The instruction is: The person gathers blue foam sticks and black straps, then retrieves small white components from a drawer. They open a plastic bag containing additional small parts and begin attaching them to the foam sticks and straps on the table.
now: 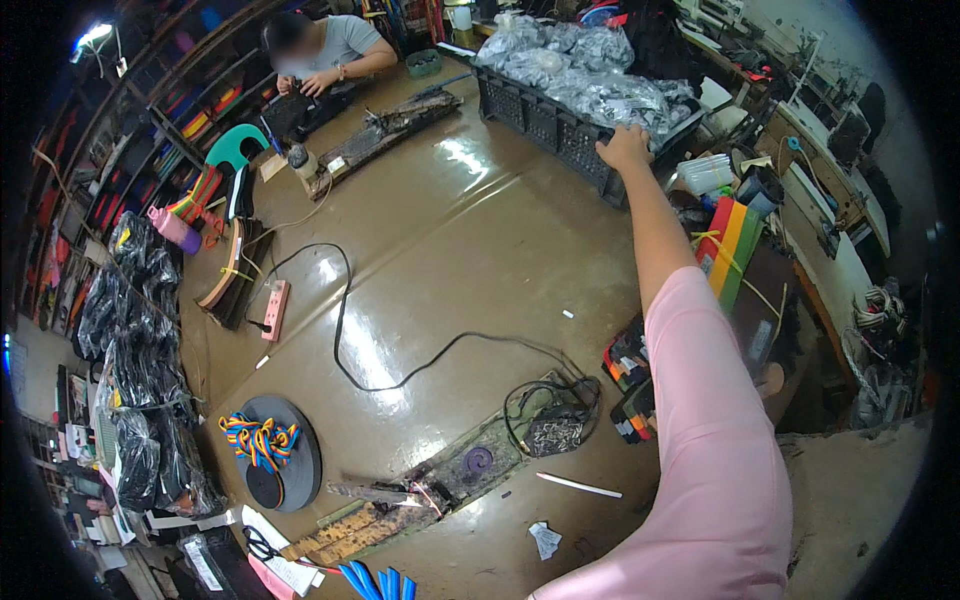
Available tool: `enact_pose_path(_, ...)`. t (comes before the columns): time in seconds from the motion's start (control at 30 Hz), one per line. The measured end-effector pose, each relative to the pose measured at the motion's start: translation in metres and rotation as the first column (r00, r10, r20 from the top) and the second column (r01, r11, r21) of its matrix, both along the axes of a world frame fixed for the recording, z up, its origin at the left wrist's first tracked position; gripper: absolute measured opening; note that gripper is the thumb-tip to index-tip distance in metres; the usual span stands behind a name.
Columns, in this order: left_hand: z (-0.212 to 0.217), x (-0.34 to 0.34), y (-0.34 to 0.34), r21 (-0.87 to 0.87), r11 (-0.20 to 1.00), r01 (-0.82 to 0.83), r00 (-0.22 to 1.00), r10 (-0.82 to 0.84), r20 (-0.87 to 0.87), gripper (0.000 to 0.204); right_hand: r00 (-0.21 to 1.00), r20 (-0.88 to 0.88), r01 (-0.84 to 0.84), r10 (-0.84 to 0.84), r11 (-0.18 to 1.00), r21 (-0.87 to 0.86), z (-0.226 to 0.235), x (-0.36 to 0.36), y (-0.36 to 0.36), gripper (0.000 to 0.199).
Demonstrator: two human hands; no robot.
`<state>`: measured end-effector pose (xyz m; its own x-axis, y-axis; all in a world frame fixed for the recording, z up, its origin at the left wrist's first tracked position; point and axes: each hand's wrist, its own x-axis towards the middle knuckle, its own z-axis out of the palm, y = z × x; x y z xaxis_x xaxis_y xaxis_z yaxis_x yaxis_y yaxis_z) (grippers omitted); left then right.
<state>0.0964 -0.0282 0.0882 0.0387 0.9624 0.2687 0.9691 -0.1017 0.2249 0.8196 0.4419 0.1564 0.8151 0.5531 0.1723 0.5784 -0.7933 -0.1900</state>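
R hand grips blk crate by rim; crate mostly fwd & L.

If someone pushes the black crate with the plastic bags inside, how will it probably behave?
The black crate will probably keep its shape, as its perforated walls look stiff. It seems unlikely to roll, being long and straight-sided. The clear plastic bags heaped above its rim may shift or slip, since they look glossy and crumpled.
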Motion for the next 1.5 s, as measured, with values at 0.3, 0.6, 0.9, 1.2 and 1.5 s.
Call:
enact_pose_path(0.3,-0.008,-0.004,0.024,-0.011,0.998,0.055,0.998,-0.055,0.024,0.018,0.962,-0.002,-0.269,0.272,0.953,-0.137,-0.023,0.027,-0.009,0.032)
enact_pose_path(0.6,-0.017,-0.011,0.031,0.005,0.998,0.063,0.996,-0.063,0.058,0.019,0.978,-0.119,-0.174,0.172,0.985,-0.01,-0.015,-0.015,-0.054,0.04)
enact_pose_path(0.9,-0.025,-0.013,0.036,0.003,0.998,0.059,0.995,-0.059,0.08,0.021,0.959,-0.231,-0.216,0.162,0.95,-0.228,-0.006,-0.004,-0.06,0.047)
enact_pose_path(1.2,-0.022,-0.013,0.029,-0.005,1.0,0.029,0.998,-0.028,0.056,0.022,0.929,-0.031,-0.311,0.369,0.735,-0.603,0.062,-0.042,-0.021,0.029)
enact_pose_path(1.5,-0.017,0.008,0.023,-0.021,0.999,-0.046,0.999,0.046,0.008,0.024,0.892,0.176,-0.449,0.417,0.763,0.466,0.02,-0.043,0.118,0.061)
